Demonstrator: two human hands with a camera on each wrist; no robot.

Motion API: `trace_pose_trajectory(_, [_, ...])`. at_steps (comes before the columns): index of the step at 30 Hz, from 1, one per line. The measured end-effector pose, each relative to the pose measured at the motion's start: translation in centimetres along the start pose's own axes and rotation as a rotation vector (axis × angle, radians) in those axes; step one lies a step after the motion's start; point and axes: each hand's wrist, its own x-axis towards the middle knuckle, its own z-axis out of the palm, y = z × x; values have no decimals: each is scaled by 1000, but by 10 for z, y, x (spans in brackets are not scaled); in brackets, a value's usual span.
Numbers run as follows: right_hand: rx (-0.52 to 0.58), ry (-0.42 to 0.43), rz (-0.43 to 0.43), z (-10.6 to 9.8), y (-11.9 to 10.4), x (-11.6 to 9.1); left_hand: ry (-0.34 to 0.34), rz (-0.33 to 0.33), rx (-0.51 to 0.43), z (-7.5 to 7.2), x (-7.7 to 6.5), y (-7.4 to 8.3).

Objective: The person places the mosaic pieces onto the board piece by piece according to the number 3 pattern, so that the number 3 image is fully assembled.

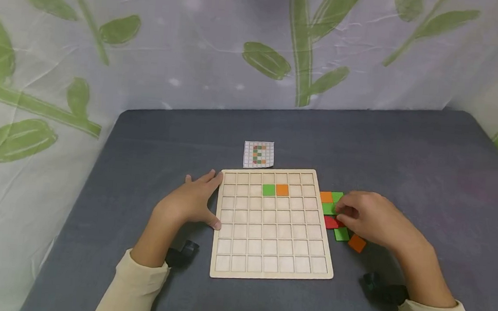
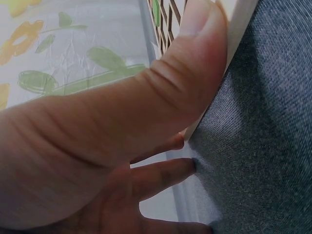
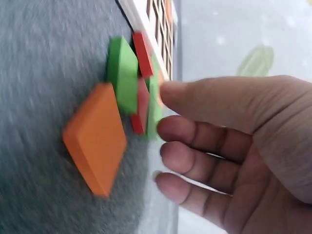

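Observation:
A pale wooden grid board (image 1: 271, 278) lies on the table, with a green tile (image 1: 268, 190) and an orange tile (image 1: 282, 190) side by side in its second row. My left hand (image 1: 190, 199) is at the board's left edge; its thumb (image 2: 200, 44) rests on the rim and the other fingers are spread. My right hand (image 1: 369, 216) is over the loose tiles right of the board, with thumb and fingers bent and apart. Beneath and around it lie red tiles (image 1: 330, 223), green tiles (image 1: 341, 234) and orange tiles (image 3: 97, 139). No tile shows between its fingertips.
A small printed card (image 1: 259, 155) with a coloured grid pattern lies just behind the board. The dark grey table (image 1: 180, 135) ends at a white cloth (image 1: 204, 49) with painted leaves. A dark device (image 1: 181, 253) is at the left wrist, another (image 1: 383, 289) at the right.

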Motion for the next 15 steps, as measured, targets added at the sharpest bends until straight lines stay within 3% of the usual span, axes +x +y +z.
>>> trace_pose_trajectory(8, [133,-128,15,6,-2,4,-11,1,13,0,2,-1])
trace_pose_trajectory(15, [132,-154,-2,7,-10,8,-7,-3,-3,0,1,-1])
